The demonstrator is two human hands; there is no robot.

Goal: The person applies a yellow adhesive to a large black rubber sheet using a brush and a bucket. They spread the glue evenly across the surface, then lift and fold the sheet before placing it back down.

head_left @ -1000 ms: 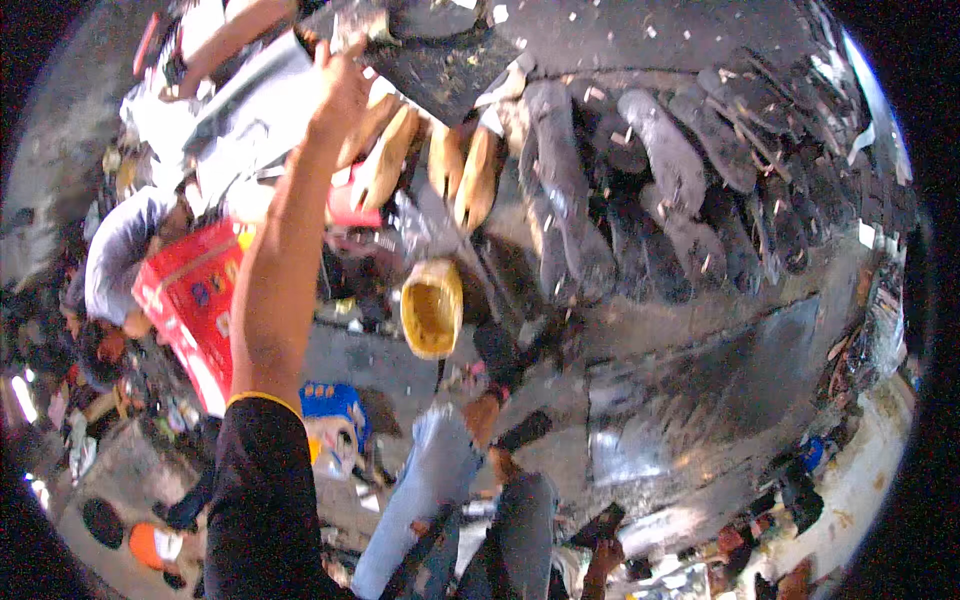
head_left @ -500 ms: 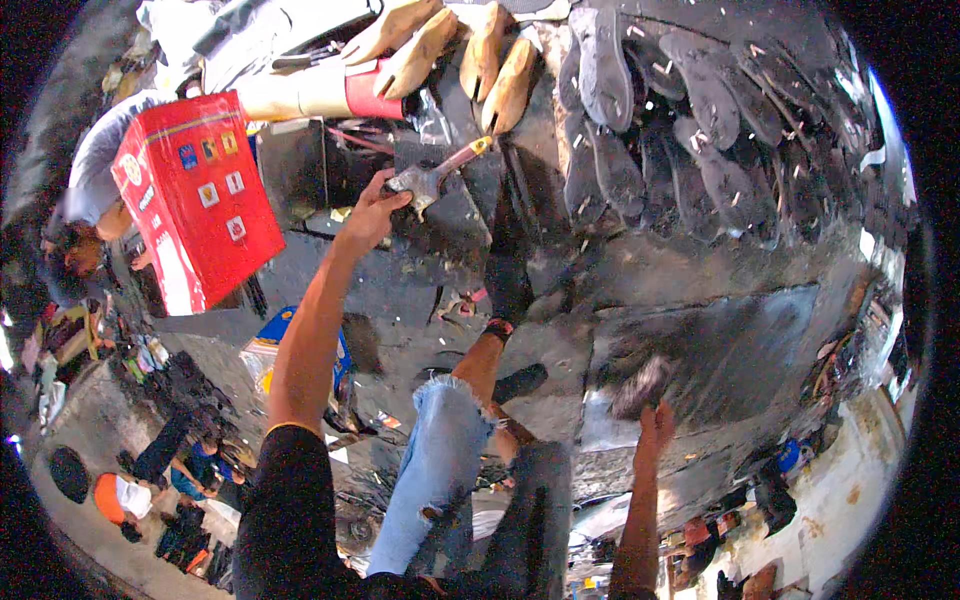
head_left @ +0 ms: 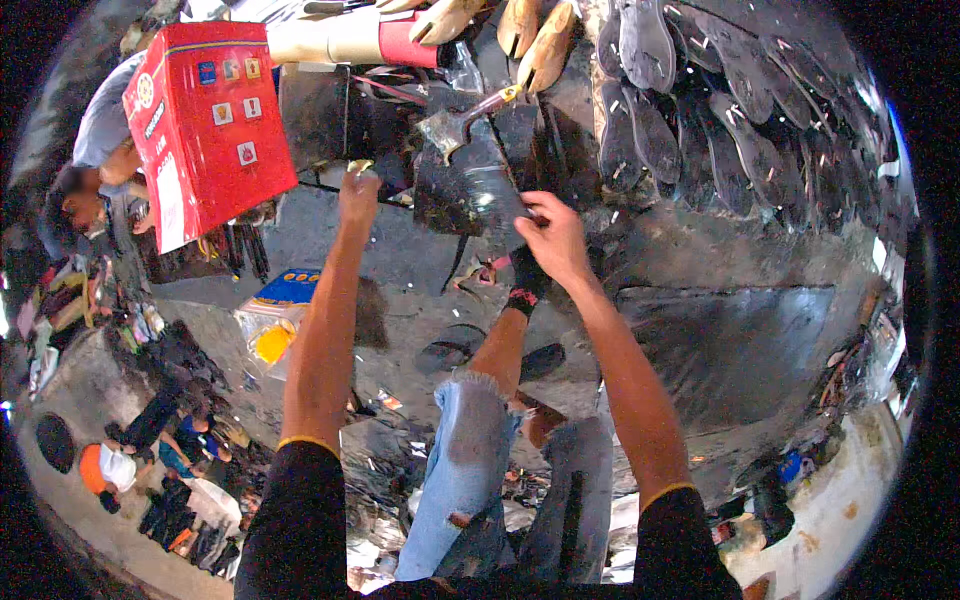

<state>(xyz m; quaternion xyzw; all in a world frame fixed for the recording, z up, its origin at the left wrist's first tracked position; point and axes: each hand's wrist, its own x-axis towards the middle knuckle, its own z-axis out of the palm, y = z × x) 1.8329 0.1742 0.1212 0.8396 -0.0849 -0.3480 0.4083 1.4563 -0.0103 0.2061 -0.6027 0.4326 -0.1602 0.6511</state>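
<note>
My left hand (head_left: 358,200) is closed, its fingertips at a small pale-yellow scrap (head_left: 361,167) left of a dark slab. Whether the scrap is in its grip I cannot tell. At the right edge of that black slab (head_left: 445,200), my right hand (head_left: 555,238) has thumb and fingers pinched together. A thin dark strip runs up from them, but what they hold is too small to make out. Farther off on the slab lies a hammer (head_left: 455,132) with a broad metal head and a brown, yellow-tipped handle. Neither hand touches it.
Wooden shoe lasts (head_left: 546,50) lie beyond the slab, with rows of dark soles (head_left: 745,140) at the far right. A red box (head_left: 215,130) stands at the left, near another person (head_left: 105,130). Below is a blue-and-white package (head_left: 285,290). A dark sheet (head_left: 730,340) covers ground to the right.
My left hand has left the hammer head and moved to the pale-yellow scrap. My right hand has come from the dark sheet at the right up to the slab. The view has shifted.
</note>
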